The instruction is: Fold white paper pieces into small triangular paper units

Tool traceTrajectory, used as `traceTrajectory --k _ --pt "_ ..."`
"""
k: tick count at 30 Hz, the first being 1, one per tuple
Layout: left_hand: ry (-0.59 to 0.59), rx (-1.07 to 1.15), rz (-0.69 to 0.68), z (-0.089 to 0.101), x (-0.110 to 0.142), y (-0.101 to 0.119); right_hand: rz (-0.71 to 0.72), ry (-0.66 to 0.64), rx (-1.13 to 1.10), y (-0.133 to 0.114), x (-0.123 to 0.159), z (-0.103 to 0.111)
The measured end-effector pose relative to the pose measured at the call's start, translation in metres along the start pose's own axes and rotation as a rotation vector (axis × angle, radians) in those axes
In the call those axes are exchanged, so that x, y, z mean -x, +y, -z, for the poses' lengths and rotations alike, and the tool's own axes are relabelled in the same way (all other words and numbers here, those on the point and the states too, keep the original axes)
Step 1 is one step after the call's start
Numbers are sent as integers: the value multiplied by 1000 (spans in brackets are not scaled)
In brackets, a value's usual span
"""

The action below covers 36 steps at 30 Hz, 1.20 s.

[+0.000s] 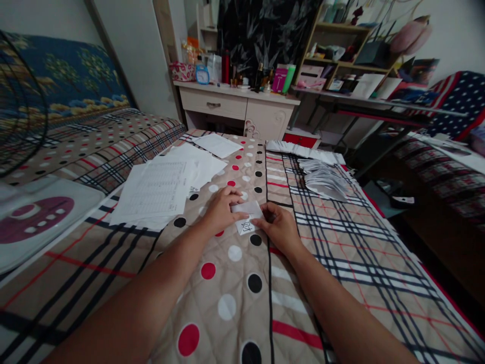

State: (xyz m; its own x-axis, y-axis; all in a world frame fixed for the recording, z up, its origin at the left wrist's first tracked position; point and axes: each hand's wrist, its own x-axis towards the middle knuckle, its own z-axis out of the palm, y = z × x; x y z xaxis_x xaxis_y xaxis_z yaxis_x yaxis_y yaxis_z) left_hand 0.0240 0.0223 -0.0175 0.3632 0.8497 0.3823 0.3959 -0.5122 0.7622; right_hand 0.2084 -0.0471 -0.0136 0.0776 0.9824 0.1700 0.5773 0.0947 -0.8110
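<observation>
Between my hands is a small folded piece of white paper [247, 208] with a dark handwritten character on its lower part, just above the bedspread [227, 273]. My left hand [223, 208] grips its left edge, thumb on the face of the paper. On the other side, my right hand [279, 225] pinches the right edge between thumb and curled fingers. To the left lie loose white sheets [155, 189], the top one printed with a table. A stack of folded papers [326, 179] rests on the right, beside a long row of folded paper [303, 150].
A white appliance with a purple panel [38, 218] sits at the left edge. Past the bed stands a white dresser [227, 103] crowded with bottles and boxes. At the right are a desk [375, 101] with shelves and a star-patterned chair cover [464, 101].
</observation>
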Motion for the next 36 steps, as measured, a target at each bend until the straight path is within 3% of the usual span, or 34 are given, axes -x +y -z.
traceTrajectory --k 4,8,11,16,23,31,36 --pt "-67 17 50 4 -2 0 -4 -8 68 0 -5 0" --pt "-194 179 231 10 -1 -1 -18 -4 -37 4 -8 -1" --pt "-321 201 259 16 2 -5 -7 -42 -80 7 -9 1" --pt "-362 69 168 23 9 -9 20 -132 -98 7 -8 6" --pt "-191 -282 -97 22 22 3 201 -80 59 4 -2 6" --pt "-201 -62 -166 10 15 5 293 -103 1 5 -3 7" --pt "-215 -94 -350 14 19 4 356 -91 -99 9 -2 5"
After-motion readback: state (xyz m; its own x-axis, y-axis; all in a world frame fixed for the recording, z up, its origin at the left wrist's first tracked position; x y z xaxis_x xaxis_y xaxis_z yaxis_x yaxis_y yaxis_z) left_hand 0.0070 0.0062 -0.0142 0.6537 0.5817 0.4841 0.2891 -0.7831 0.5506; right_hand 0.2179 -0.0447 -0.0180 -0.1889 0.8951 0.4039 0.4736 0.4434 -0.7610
